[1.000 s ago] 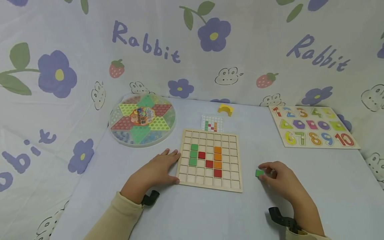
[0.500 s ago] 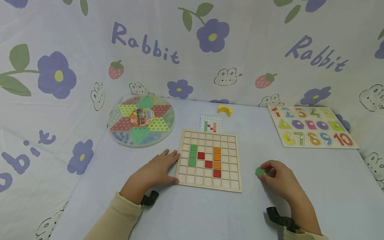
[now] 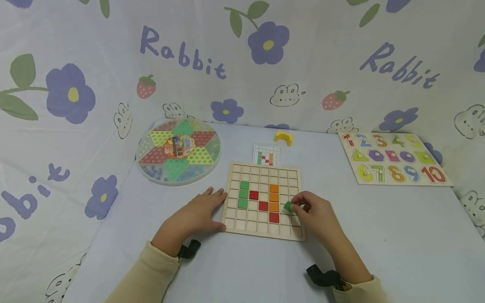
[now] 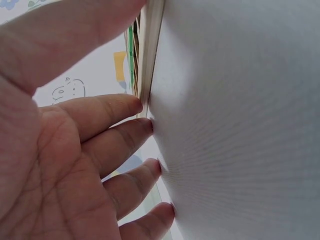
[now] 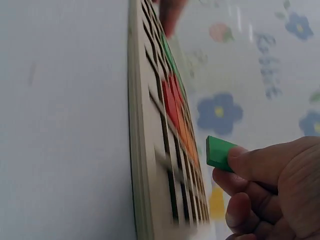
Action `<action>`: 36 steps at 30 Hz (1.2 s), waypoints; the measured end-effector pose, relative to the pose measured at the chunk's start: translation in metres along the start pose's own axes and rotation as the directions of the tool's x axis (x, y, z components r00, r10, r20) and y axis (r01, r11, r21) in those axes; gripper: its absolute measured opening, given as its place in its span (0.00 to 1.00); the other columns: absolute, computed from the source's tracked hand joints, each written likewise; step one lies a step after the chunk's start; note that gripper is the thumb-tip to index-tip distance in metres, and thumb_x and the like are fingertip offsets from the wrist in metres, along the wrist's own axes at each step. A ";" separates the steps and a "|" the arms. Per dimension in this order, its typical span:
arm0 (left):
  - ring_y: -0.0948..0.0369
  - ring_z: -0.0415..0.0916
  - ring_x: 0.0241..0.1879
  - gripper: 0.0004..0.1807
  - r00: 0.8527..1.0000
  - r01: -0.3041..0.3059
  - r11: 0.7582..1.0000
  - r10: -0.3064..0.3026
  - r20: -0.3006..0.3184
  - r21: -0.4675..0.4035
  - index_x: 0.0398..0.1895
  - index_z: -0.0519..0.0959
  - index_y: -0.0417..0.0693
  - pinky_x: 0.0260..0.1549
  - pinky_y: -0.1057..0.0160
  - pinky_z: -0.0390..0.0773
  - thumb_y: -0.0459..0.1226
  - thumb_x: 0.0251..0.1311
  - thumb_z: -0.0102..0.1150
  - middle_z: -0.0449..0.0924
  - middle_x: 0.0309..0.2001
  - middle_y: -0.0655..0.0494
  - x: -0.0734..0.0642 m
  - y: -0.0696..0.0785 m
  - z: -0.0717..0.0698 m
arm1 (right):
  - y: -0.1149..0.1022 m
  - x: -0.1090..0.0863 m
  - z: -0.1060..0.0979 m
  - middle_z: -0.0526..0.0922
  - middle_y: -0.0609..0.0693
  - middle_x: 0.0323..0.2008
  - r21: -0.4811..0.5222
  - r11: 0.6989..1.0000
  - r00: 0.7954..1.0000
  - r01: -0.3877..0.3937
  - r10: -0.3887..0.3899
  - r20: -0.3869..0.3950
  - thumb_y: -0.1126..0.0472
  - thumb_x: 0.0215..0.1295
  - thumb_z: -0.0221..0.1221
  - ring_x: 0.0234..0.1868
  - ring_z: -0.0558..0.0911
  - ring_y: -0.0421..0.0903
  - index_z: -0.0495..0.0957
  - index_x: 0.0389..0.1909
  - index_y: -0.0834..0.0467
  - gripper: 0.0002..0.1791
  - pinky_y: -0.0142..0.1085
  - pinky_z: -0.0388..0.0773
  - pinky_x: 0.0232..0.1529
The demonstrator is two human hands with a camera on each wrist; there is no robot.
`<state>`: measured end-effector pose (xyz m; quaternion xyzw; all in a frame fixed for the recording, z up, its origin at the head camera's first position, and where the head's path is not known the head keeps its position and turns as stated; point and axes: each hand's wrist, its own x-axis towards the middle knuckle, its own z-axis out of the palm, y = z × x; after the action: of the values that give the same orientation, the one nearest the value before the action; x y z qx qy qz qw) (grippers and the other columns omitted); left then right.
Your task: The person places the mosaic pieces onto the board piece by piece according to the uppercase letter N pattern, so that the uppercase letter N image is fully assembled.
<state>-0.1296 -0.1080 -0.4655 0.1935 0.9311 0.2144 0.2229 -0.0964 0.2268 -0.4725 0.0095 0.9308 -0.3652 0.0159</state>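
My right hand (image 3: 316,212) pinches a green square tile (image 5: 220,153) between thumb and fingers, above the right side of the wooden grid board (image 3: 259,227). In the right wrist view the tile is held off the board's surface. My left hand (image 3: 198,212) lies with spread, straight fingers along the board's left edge, and in the left wrist view its fingertips (image 4: 137,106) are right at that edge. In the board's cells lie a column of green tiles (image 3: 243,194), a column of orange tiles (image 3: 274,197) and red tiles (image 3: 263,205) stepping diagonally between them.
Behind the board lies a pattern card (image 3: 267,155) with a matching coloured grid. Farther back stands a yellow arch block (image 3: 284,137). A round Chinese checkers board (image 3: 179,152) is at the back left, a number puzzle board (image 3: 395,159) at the back right.
My right hand has carried the green tile leftward, from the table beside the board to above the board's right columns. The left hand has stayed at the board's edge.
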 end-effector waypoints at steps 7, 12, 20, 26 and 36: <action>0.44 0.44 0.89 0.53 1.000 0.006 1.000 -0.006 0.001 -0.005 0.87 0.62 0.47 0.87 0.39 0.50 0.46 0.63 0.80 0.56 0.88 0.50 -0.001 0.001 -0.001 | -0.045 0.013 0.045 0.85 0.43 0.34 0.021 0.984 0.976 0.178 -0.179 0.123 0.63 0.73 0.70 0.33 0.76 0.43 0.86 0.45 0.52 0.05 0.32 0.74 0.33; 0.44 0.44 0.89 0.53 1.000 -0.002 1.000 0.002 -0.001 0.001 0.87 0.62 0.47 0.87 0.39 0.51 0.47 0.63 0.80 0.56 0.88 0.50 0.001 -0.002 0.000 | -0.064 0.021 0.070 0.83 0.40 0.31 -0.031 0.971 0.957 0.239 -0.230 0.177 0.61 0.73 0.70 0.31 0.76 0.40 0.87 0.43 0.49 0.03 0.33 0.74 0.32; 0.44 0.44 0.89 0.53 1.000 -0.001 1.000 0.001 -0.002 0.006 0.87 0.62 0.48 0.87 0.39 0.51 0.47 0.63 0.80 0.55 0.88 0.51 0.001 -0.004 0.000 | -0.073 0.027 0.083 0.86 0.40 0.36 -0.121 0.958 0.956 0.259 -0.236 0.174 0.60 0.72 0.73 0.33 0.78 0.40 0.87 0.41 0.48 0.04 0.35 0.79 0.35; 0.43 0.44 0.89 0.52 1.000 -0.004 1.000 0.004 -0.004 0.006 0.87 0.62 0.47 0.87 0.39 0.51 0.46 0.63 0.80 0.56 0.88 0.50 0.001 -0.003 0.000 | -0.073 0.021 0.085 0.85 0.41 0.37 -0.130 0.950 0.945 0.285 -0.256 0.203 0.61 0.70 0.74 0.38 0.80 0.40 0.87 0.39 0.50 0.04 0.38 0.84 0.44; 0.44 0.45 0.89 0.52 1.000 -0.014 1.000 0.015 -0.010 0.007 0.87 0.63 0.47 0.87 0.39 0.52 0.46 0.64 0.80 0.57 0.88 0.50 0.001 -0.005 0.001 | -0.071 0.018 0.089 0.86 0.45 0.41 -0.205 0.926 0.943 0.317 -0.284 0.174 0.59 0.70 0.74 0.42 0.83 0.43 0.90 0.40 0.51 0.02 0.43 0.88 0.50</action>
<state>-0.1314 -0.1109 -0.4691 0.2000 0.9315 0.2136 0.2161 -0.1140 0.1140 -0.4900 -0.1613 0.9536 -0.2527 0.0264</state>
